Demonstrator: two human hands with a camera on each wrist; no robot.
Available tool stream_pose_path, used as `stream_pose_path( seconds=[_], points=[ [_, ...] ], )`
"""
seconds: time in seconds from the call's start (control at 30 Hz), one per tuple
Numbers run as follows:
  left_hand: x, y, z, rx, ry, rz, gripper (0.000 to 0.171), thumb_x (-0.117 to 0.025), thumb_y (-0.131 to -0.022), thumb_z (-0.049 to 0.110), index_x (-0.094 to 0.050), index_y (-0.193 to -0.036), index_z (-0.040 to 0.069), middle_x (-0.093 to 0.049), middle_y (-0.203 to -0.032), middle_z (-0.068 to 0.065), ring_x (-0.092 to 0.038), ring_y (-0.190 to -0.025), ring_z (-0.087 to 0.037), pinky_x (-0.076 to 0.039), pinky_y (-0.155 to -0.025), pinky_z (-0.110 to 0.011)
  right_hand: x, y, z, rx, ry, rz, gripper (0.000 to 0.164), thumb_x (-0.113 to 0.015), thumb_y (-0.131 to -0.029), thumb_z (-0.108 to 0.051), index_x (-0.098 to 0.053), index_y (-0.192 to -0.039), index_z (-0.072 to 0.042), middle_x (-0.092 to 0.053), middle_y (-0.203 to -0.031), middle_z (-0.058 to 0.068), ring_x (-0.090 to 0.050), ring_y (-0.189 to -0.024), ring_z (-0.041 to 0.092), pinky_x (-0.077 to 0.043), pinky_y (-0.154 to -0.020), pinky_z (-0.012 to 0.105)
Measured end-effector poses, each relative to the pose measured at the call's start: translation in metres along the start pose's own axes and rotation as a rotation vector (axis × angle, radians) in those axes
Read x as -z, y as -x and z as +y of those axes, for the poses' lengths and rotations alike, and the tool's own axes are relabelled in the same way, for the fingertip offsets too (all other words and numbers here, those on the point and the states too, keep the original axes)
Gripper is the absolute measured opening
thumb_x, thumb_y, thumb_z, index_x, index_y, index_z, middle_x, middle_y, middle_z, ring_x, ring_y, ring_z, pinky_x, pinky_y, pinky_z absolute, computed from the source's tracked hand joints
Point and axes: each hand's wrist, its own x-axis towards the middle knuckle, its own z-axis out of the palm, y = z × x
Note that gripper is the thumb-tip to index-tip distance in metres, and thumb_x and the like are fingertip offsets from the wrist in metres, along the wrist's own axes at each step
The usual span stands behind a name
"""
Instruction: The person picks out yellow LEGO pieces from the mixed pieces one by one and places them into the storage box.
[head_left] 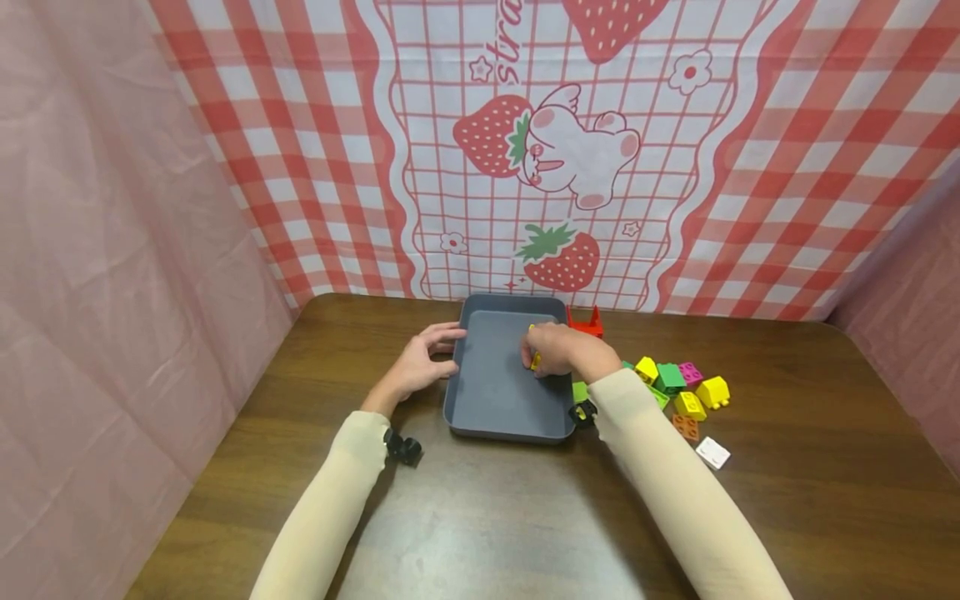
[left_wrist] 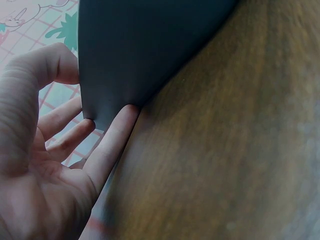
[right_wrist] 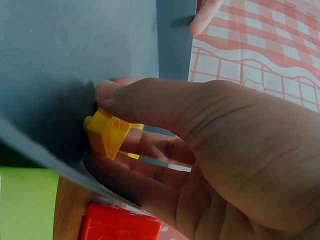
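A grey rectangular tray (head_left: 495, 400) lies on the wooden table. At its left side, my left hand (head_left: 422, 360) touches the outer wall with its fingertips; the left wrist view shows these fingers spread against the dark tray wall (left_wrist: 125, 50). My right hand (head_left: 557, 348) is inside the tray, over its right half. Between thumb and fingers it pinches a small yellow toy brick (right_wrist: 106, 131) with a stud and slanted faces, close over the tray floor. The fingers partly cover the brick.
Right of the tray is a loose group of bricks, among them a green brick (head_left: 671, 377), a yellow brick (head_left: 714, 391), an orange brick (head_left: 686, 427) and a white brick (head_left: 712, 452). A red piece (head_left: 587, 323) stands by the tray's back right corner. A patterned cloth (head_left: 337, 167) hangs behind the table.
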Motion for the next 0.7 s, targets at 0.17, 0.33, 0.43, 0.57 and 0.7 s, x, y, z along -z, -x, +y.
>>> stream_pose_path(
  seconds=[0.17,0.33,0.43,0.57,0.7],
  points=[
    [0.0,0.0,0.0,0.001,0.0,0.0,0.059,-0.066,-0.081,-0.005,-0.057,-0.139,0.002,-0.04,-0.157,-0.013,-0.054,-0.128,-0.039,-0.062,-0.088,-0.047,-0.001,0.0,0.0,-0.001,0.002,-0.007,0.011,-0.078,-0.085,-0.014,-0.069,-0.092,-0.015,-0.061,-0.098,0.006,-0.052,-0.096,0.027,-0.053,-0.076,0.038],
    [0.0,-0.001,-0.001,-0.005,-0.003,0.0,0.06,-0.066,-0.081,-0.005,-0.057,-0.139,0.001,-0.04,-0.157,-0.013,-0.054,-0.127,-0.04,-0.062,-0.088,-0.045,0.0,0.001,0.0,-0.005,0.008,-0.014,0.012,-0.077,-0.086,-0.016,-0.07,-0.095,-0.015,-0.062,-0.1,0.006,-0.052,-0.097,0.027,-0.053,-0.077,0.038],
    [0.0,-0.001,-0.001,-0.007,-0.002,0.0,0.059,-0.066,-0.081,-0.005,-0.057,-0.139,0.001,-0.039,-0.158,-0.013,-0.054,-0.128,-0.04,-0.062,-0.087,-0.045,0.003,0.001,-0.001,-0.004,0.012,-0.025,0.016,-0.077,-0.086,-0.018,-0.071,-0.1,-0.015,-0.064,-0.103,0.007,-0.052,-0.097,0.027,-0.053,-0.078,0.038],
    [-0.001,0.0,-0.001,-0.008,-0.007,0.001,0.059,-0.066,-0.081,-0.005,-0.057,-0.139,0.002,-0.039,-0.158,-0.013,-0.053,-0.128,-0.04,-0.063,-0.085,-0.045,0.007,0.003,-0.003,-0.007,0.009,-0.042,0.023,-0.077,-0.086,-0.022,-0.072,-0.108,-0.015,-0.065,-0.104,0.007,-0.054,-0.096,0.026,-0.053,-0.078,0.038],
    [-0.001,0.0,-0.002,-0.006,-0.013,0.003,0.059,-0.066,-0.081,-0.005,-0.058,-0.139,0.002,-0.04,-0.157,-0.012,-0.054,-0.127,-0.039,-0.062,-0.086,-0.045,0.011,0.005,-0.006,-0.023,-0.001,-0.063,0.03,-0.077,-0.086,-0.025,-0.071,-0.114,-0.016,-0.064,-0.103,0.007,-0.054,-0.095,0.025,-0.054,-0.077,0.038]
  ],
)
